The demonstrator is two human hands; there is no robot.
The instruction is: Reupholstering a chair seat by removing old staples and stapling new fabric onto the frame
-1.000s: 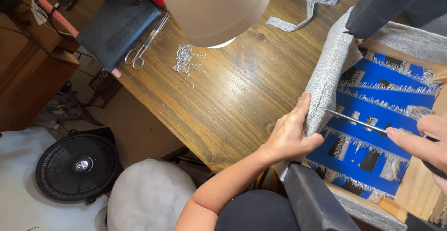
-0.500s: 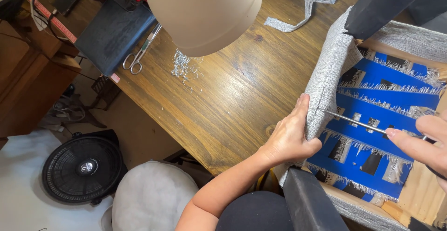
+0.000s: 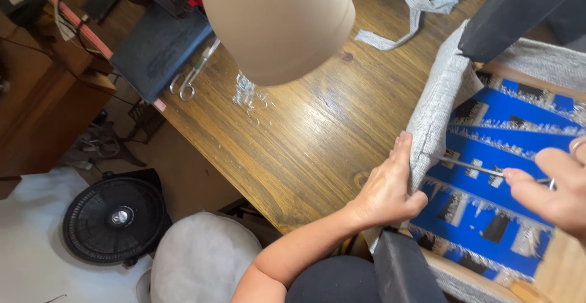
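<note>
Seat [image 3: 488, 175] lies upside down at the right end of the worktop [image 3: 305, 132], partly past the frame edge. Underside shows blue webbing straps with frayed grey edges and dark gaps between them, set in a wooden frame. Grey woven fabric [image 3: 436, 104] wraps over the left side, pulled up and over the rim, slightly puckered near the corner. Two dark legs: one [image 3: 519, 10] sticks up at top right, one [image 3: 406, 272] at bottom centre.

Left hand [image 3: 387, 187] presses flat against the fabric-covered side, fingers extended upward along it, thumb curled under at the bottom edge; open, gripping nothing, just bracing. Right hand [image 3: 549, 190] comes in from the right edge, fingers pinched closed on a thin metal tool [image 3: 467, 165]; the tool tip touches the fabric fold just beside the left fingertips.

Farther out on the worktop: small pile of bent staples [image 3: 247, 95], scissors [image 3: 192, 77] near the far edge, grey fabric scraps [image 3: 409, 4] at top. A beige lampshade [image 3: 278, 22] hangs over the middle. A black fan [image 3: 116, 217] on the floor below left, a grey round cushion [image 3: 204, 260] beside it.
</note>
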